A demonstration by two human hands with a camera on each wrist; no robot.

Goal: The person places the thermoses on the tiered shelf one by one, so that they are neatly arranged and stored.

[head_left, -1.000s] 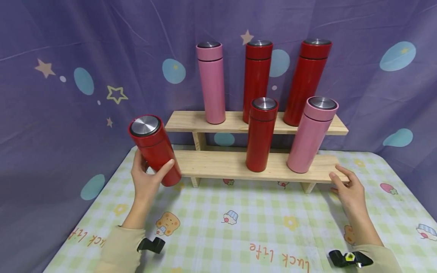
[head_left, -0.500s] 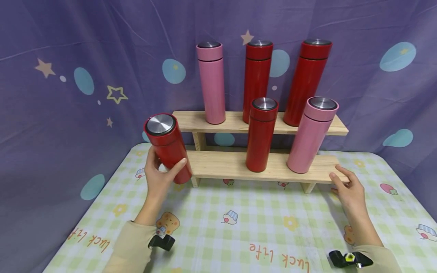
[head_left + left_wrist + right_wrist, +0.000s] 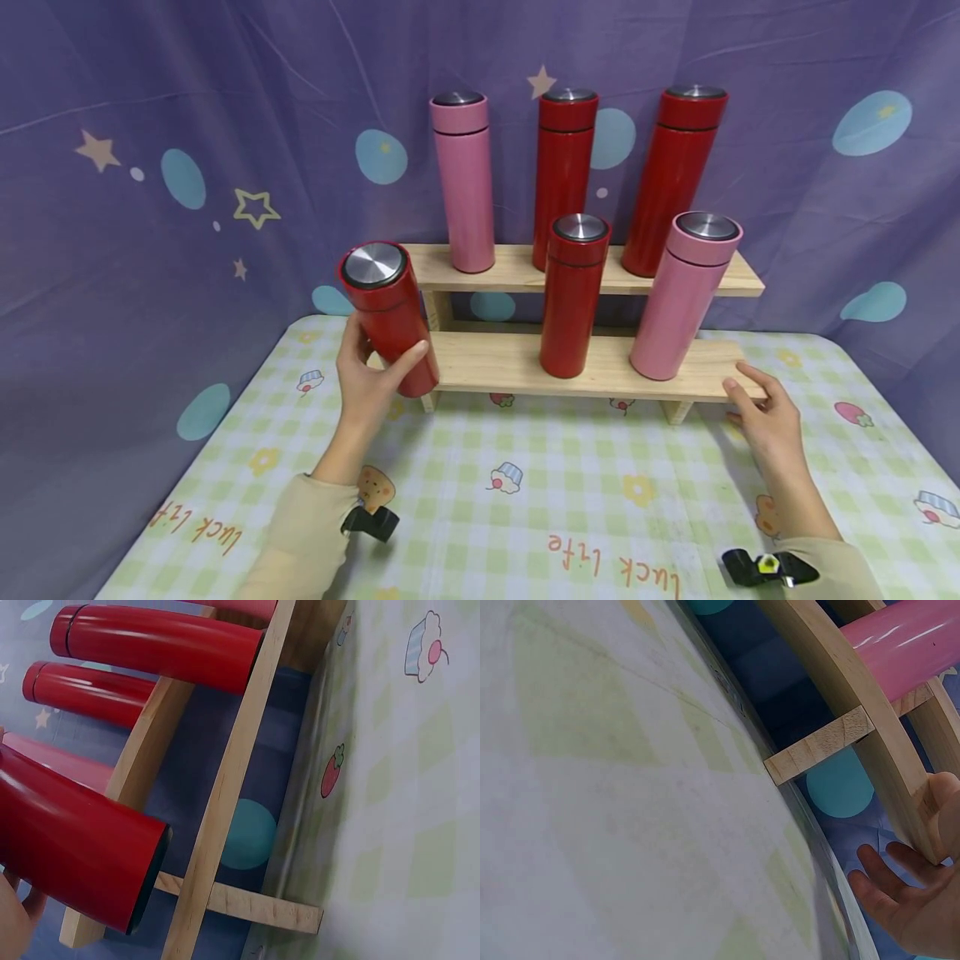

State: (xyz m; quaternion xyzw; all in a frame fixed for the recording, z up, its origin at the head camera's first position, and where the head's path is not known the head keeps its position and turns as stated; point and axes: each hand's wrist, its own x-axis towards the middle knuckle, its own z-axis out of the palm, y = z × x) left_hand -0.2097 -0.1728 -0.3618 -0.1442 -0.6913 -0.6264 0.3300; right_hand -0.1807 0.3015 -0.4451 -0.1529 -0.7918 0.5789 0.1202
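Note:
My left hand (image 3: pixel 367 387) grips a red thermos (image 3: pixel 390 325) with a silver lid around its lower half. The thermos leans, its top toward the left, in front of the left end of the lower board of a two-tier wooden shelf (image 3: pixel 480 358). The left wrist view shows its dark base beside the lower board; whether they touch I cannot tell. My right hand (image 3: pixel 768 417) holds the right end of that board between thumb and fingers. On the lower board stand another red thermos (image 3: pixel 573 308) and a pink thermos (image 3: pixel 678 308).
On the upper board stand a pink thermos (image 3: pixel 467 192) at left and two red ones, a middle thermos (image 3: pixel 562 183) and a right thermos (image 3: pixel 675 183). A green checked cloth (image 3: pixel 570 475) covers the table. Behind hangs a purple curtain (image 3: pixel 300 100).
My left hand has carried the red thermos rightward and slightly up, from beside the shelf to in front of its left end. My right hand has stayed on the board's end.

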